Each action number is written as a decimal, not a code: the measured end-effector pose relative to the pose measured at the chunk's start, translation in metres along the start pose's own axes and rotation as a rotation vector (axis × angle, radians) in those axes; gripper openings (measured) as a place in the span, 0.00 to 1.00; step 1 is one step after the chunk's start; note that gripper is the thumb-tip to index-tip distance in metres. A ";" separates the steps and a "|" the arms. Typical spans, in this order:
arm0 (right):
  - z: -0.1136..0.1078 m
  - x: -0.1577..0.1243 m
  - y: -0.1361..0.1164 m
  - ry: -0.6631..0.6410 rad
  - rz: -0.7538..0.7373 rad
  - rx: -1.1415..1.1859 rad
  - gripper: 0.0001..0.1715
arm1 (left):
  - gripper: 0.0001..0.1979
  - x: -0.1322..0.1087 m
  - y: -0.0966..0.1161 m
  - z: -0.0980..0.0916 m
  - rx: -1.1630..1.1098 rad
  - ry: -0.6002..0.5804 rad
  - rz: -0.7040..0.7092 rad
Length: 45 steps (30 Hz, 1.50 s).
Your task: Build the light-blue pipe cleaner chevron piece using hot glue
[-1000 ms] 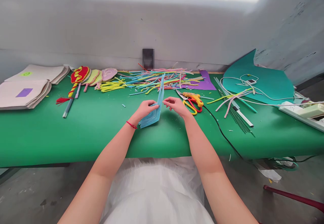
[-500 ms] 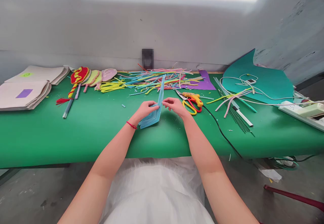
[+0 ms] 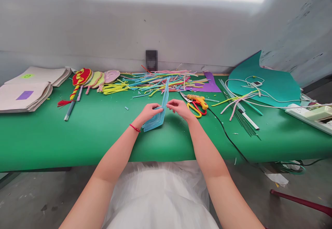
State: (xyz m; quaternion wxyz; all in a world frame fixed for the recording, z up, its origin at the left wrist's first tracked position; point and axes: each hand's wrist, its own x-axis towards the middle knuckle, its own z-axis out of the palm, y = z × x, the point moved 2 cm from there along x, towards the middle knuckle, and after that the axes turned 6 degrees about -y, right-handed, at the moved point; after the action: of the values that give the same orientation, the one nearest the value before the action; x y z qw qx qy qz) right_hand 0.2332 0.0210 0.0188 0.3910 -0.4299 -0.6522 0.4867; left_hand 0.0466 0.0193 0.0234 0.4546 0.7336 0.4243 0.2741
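A bundle of light blue pipe cleaners (image 3: 158, 116), bent at an angle, lies on the green table (image 3: 90, 132) with its long ends pointing up toward the wall. My left hand (image 3: 149, 112), a red cord on its wrist, is closed on the bundle at the bend. My right hand (image 3: 178, 107) pinches the bundle from the right side, fingers curled. Both hands meet near the middle of the table.
A heap of coloured pipe cleaners (image 3: 160, 80) lies behind the hands. A yellow glue gun and scissors (image 3: 197, 103) sit just right, its black cord running off the front edge. Finished round pieces (image 3: 89, 78) and beige bags (image 3: 28, 91) lie left; teal sheet (image 3: 267, 82) and power strip (image 3: 308, 115) right.
My right hand has shifted slightly left, closer to the bundle and my left hand. The upright ends of the bundle lean a little more to the right.
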 end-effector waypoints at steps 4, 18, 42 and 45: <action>0.000 0.000 0.000 -0.008 -0.010 -0.001 0.20 | 0.15 0.000 0.001 0.000 -0.008 -0.006 -0.003; -0.001 0.002 0.004 0.017 0.007 0.054 0.23 | 0.16 0.001 -0.002 0.000 -0.024 -0.023 0.012; 0.008 0.003 0.004 -0.061 0.015 0.113 0.27 | 0.20 0.002 -0.004 0.002 0.011 -0.080 0.066; 0.009 0.002 0.003 -0.048 -0.014 0.125 0.26 | 0.20 0.001 -0.003 0.002 0.019 -0.096 0.077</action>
State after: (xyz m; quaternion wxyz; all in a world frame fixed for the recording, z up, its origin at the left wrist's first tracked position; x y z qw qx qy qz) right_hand 0.2244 0.0207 0.0142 0.4048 -0.3883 -0.6327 0.5339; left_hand 0.0477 0.0204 0.0194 0.4566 0.7660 0.3760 0.2518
